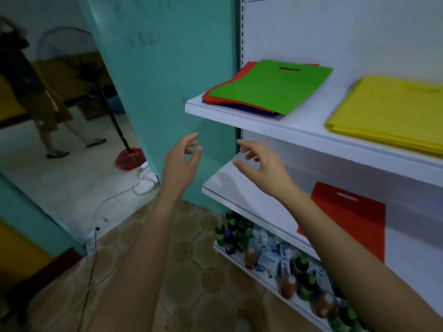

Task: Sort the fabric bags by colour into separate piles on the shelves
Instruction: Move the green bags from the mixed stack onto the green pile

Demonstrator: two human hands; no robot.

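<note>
Both hands empty. Left hand (pixel 182 161) and right hand (pixel 261 166) are raised side by side in front of the shelving, below the front lip of the upper shelf (pixel 263 123); near each other, not touching. Fingers on both loosely curled, released, gripping nothing. Right hand sits over the left end of the middle shelf (pixel 225 180); contact with it: cannot tell.

Upper shelf, left end: mixed pile.
- green bag (pixel 271 86) on top, flat. Long axis runs front-to-back, skewed to the shelf lip, handle-slot end pointing at the back panel.
- red layer (pixel 207 97) pokes out under it at left and front.
- blue layer (pixel 254 110) shows at the front edge only.
- Bag count per colour: cannot tell.

Upper shelf, right: yellow pile (pixel 388 116), flat, well apart from the mixed pile, cut by the frame edge. Faint handle slot toward the back.

Middle shelf: single red bag (pixel 347 219), flat, long axis front-to-back, slightly rotated, handle-slot end toward the back. Its near-left corner is hidden by the right forearm.

Bottom shelf (pixel 242 265): green-capped bottles (pixel 230 236) and white packets (pixel 266 257), blurred.

Left of the shelving: teal partition (pixel 167 80), fan stand (pixel 115 118), another person (pixel 40 97) on the pale floor.
</note>
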